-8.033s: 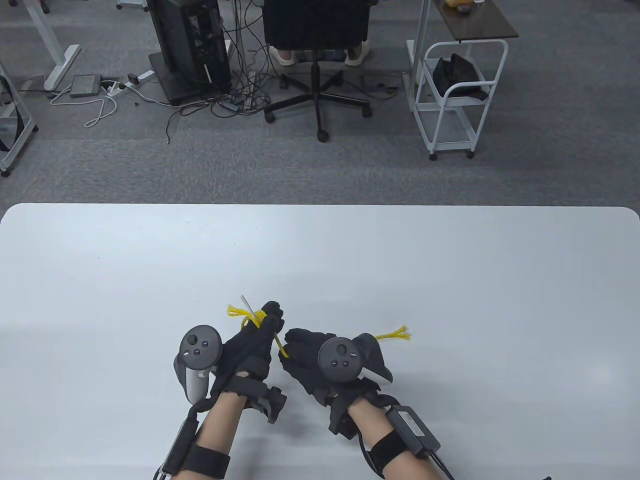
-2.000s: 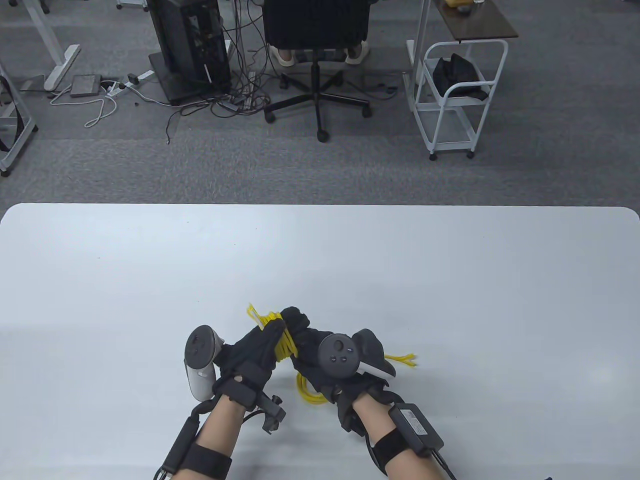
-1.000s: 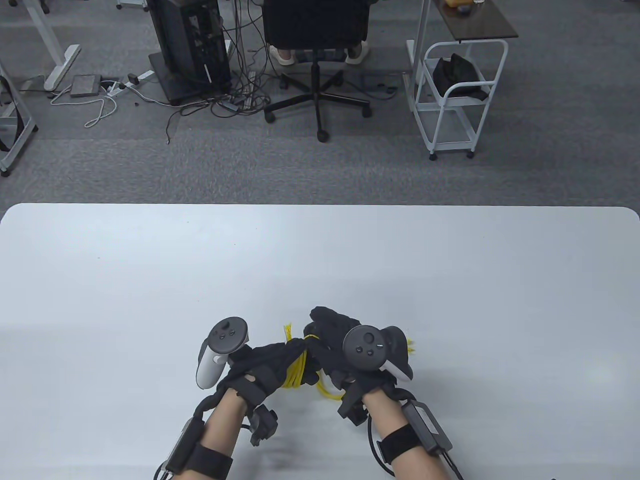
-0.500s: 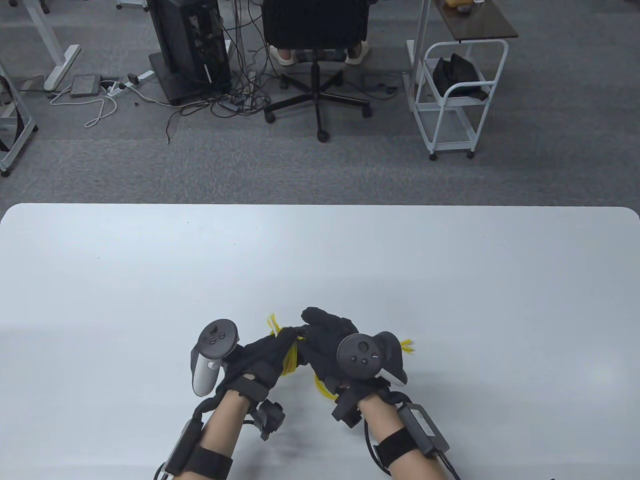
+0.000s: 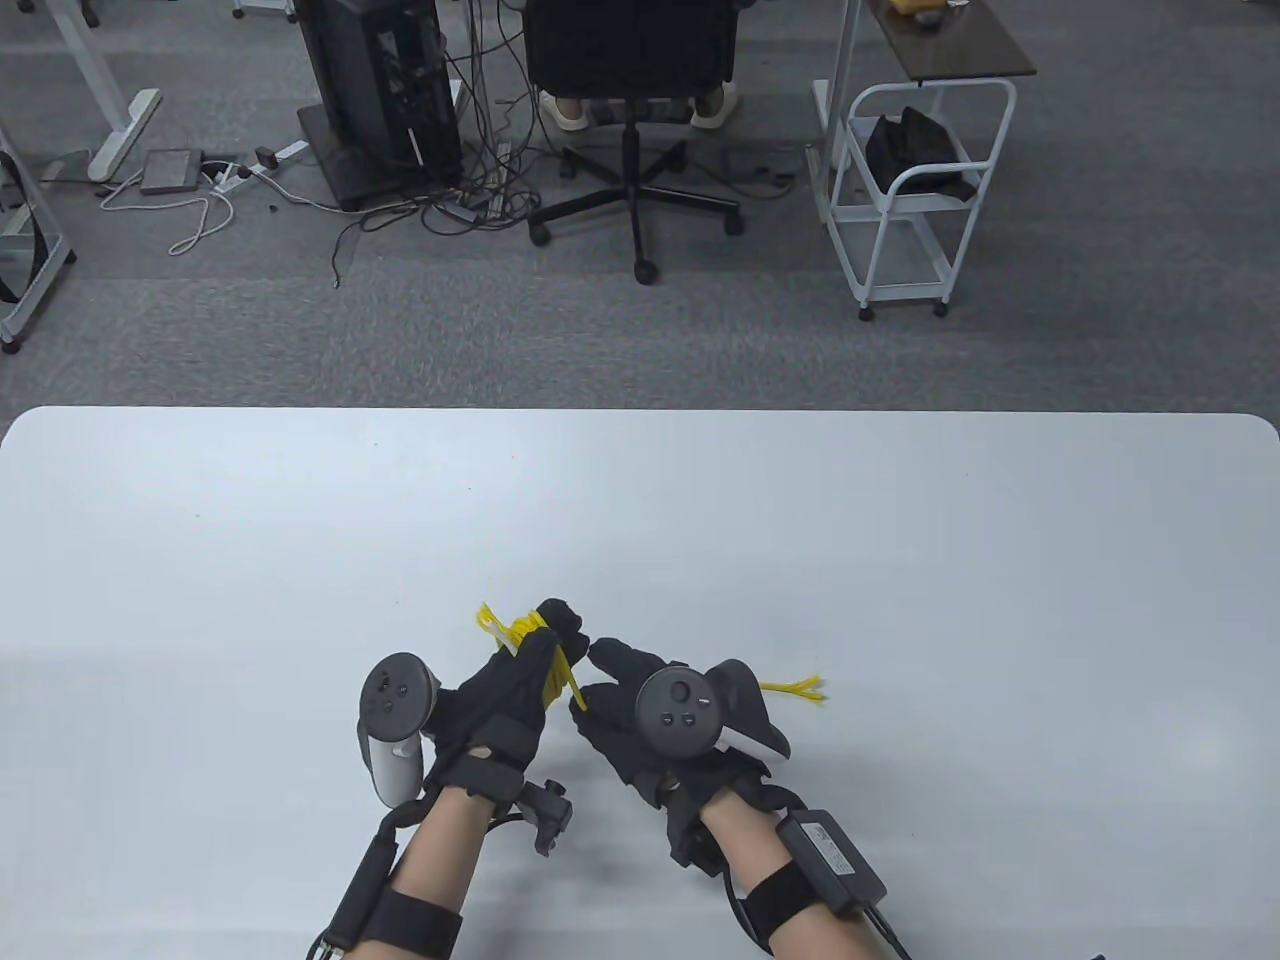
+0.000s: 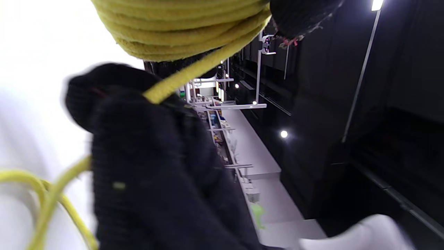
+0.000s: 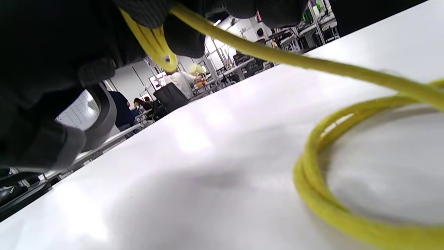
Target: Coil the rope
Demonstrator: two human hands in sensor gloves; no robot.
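Note:
A yellow rope is wound in several turns around the fingers of my left hand, seen close up in the left wrist view. One frayed end sticks out beyond that hand. My right hand grips a taut strand running from the coil, shown in the right wrist view. Slack rope lies looped on the table under it. The other frayed end lies on the white table just right of my right hand.
The hands work near the table's front middle. Beyond the far edge are an office chair, a computer tower with floor cables, and a white cart.
Both hands moved left and slightly away from me. My right hand drew back from the left hand, pulling a strand taut. The right frayed end shows more from under my right hand.

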